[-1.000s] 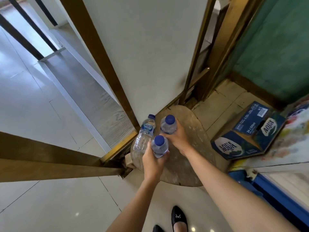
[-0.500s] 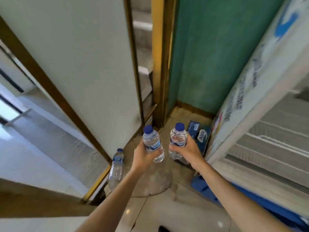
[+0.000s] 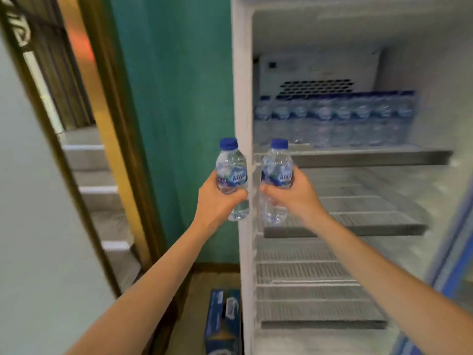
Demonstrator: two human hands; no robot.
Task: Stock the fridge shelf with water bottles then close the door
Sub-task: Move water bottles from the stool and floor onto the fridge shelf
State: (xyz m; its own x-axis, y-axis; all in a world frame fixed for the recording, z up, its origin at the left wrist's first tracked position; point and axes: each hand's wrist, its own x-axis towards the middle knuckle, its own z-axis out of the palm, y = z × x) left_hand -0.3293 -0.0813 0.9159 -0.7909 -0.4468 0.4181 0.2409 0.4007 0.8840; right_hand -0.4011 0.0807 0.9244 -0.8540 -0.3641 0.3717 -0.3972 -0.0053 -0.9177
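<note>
My left hand (image 3: 217,201) grips a small clear water bottle (image 3: 231,172) with a blue cap, held upright in front of the fridge's left wall (image 3: 242,124). My right hand (image 3: 294,198) grips a second such bottle (image 3: 276,175), upright at the mouth of the open fridge. The top shelf (image 3: 371,157) carries a row of several water bottles (image 3: 337,119) at its back. Two wire shelves (image 3: 358,226) below hold nothing. The fridge door (image 3: 455,252) stands open at the right edge.
A blue cardboard water box (image 3: 222,321) lies on the floor left of the fridge, against the teal wall (image 3: 179,98). Stairs (image 3: 102,188) behind a gold frame and a pale panel (image 3: 30,226) fill the left side.
Both hands lifted the two bottles from above the low stool up to the open fridge. The view swung right and upward; the stool and the third bottle left the view.
</note>
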